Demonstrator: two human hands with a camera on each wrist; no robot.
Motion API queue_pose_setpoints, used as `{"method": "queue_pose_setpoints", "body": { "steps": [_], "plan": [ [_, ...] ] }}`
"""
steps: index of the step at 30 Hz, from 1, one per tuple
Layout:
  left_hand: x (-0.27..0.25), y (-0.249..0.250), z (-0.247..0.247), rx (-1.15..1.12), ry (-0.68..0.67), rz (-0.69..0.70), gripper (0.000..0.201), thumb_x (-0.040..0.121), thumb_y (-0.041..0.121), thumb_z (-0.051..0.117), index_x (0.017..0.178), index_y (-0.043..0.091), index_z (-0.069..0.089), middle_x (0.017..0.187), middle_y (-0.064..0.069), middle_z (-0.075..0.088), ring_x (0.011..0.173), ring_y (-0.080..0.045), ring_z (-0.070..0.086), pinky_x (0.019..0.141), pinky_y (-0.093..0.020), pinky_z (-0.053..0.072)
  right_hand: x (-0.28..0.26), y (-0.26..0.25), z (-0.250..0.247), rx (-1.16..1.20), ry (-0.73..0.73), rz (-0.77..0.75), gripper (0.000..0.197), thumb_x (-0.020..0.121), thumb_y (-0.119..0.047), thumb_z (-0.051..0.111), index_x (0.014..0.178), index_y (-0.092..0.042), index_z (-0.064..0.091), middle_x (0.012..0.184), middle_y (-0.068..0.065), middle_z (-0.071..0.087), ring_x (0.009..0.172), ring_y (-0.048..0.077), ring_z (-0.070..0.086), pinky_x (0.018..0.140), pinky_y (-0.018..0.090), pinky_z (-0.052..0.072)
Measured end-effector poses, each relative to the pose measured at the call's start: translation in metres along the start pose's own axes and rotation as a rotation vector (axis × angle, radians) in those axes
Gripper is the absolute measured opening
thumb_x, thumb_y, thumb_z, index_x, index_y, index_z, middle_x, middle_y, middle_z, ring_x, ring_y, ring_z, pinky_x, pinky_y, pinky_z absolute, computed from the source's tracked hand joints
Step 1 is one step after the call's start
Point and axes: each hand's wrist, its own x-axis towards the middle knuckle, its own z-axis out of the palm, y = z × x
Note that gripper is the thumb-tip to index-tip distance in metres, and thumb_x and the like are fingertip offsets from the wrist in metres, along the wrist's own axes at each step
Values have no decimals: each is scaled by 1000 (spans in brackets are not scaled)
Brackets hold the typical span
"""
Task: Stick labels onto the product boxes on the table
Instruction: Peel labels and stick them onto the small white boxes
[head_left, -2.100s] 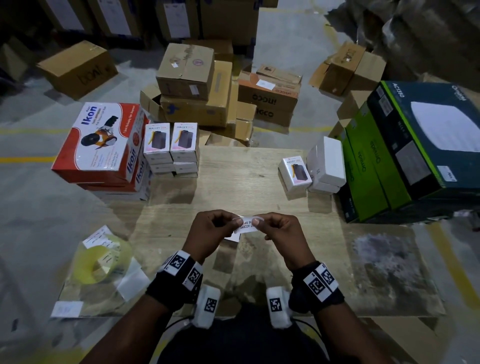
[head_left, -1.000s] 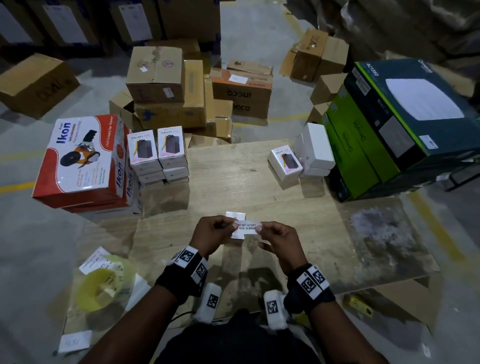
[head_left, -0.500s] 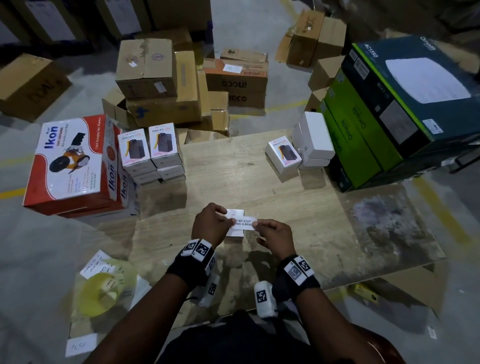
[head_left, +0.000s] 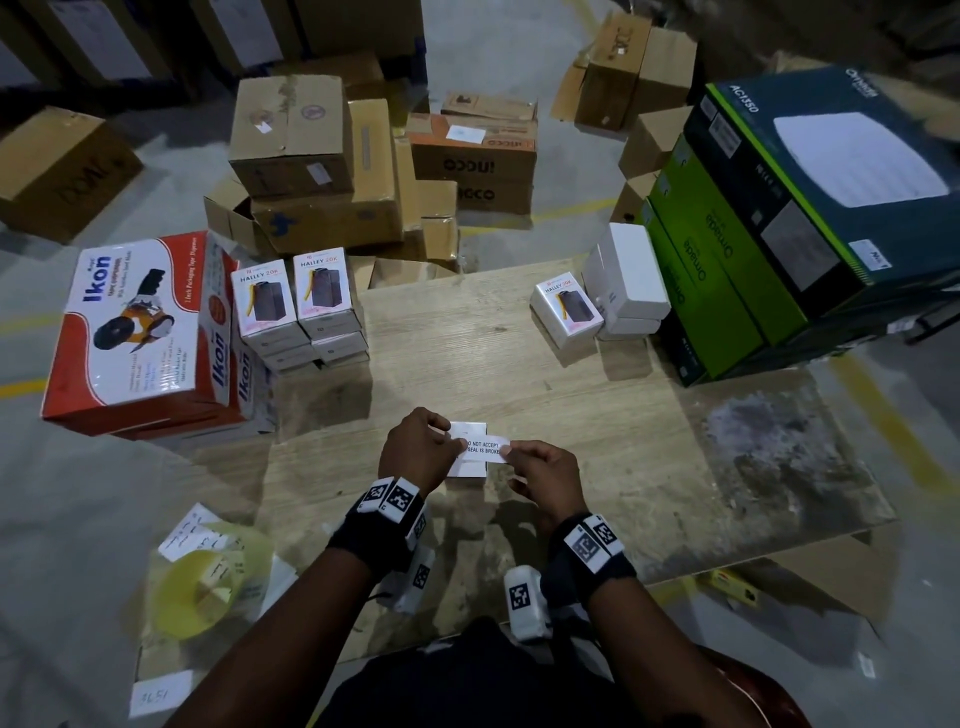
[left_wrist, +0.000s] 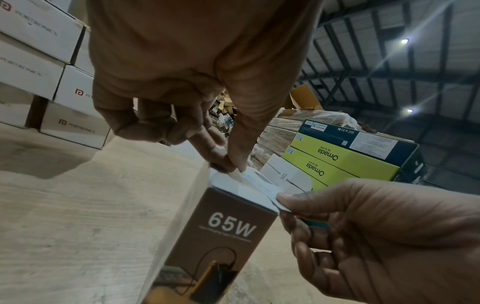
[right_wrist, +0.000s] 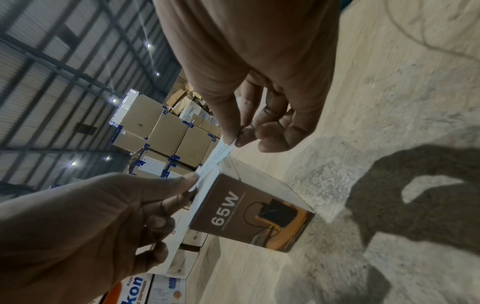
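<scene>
A white label (head_left: 485, 450) printed in black is lying stretched over the top of a small box (head_left: 470, 467) that is standing upright on the wooden table (head_left: 649, 441), near its front middle. The left hand (head_left: 415, 449) is pinching the label's left end between thumb and forefinger at the box's top edge; the right hand (head_left: 545, 475) is pinching the right end. A brown face (left_wrist: 226, 236) of the box is reading "65W". 2 stacks of boxes (head_left: 298, 312) are standing at the table's left, green boxes (head_left: 717, 270) at its right.
</scene>
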Motion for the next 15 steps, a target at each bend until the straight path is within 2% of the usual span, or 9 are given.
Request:
{"method": "queue_pose_setpoints", "body": {
  "steps": [7,10,12,15],
  "plan": [
    [0,0,3,37,1,10,24,80,31,78,95,25,61,75,16,63,87,-13,64,71,-29,48,0,-1,-2,12,2,19,7,84,-10,79,90,-6,77,94,12,78,87,23,72,80,37,58],
    [2,-2,4,55,4,20,24,79,34,78,93,27,60,75,18,62,89,-14,64,80,-33,52,2,-2,-3,26,-2,18,10,84,-8,78,92,-2,76,94,13,78,86,23,71,75,35,58],
    [2,-3,4,66,3,29,23,80,35,77,92,29,59,74,20,62,91,-13,65,81,-34,53,3,-4,-1,45,-18,18,10,86,-5,75,92,2,73,94,15,76,85,24,70,72,33,59],
    [3,-2,5,90,2,26,22,81,37,76,91,30,59,72,21,61,92,-13,65,85,-36,53,5,-3,2,83,-49,39,4,88,0,71,91,2,70,97,19,74,82,26,72,70,31,62]
  ]
}}
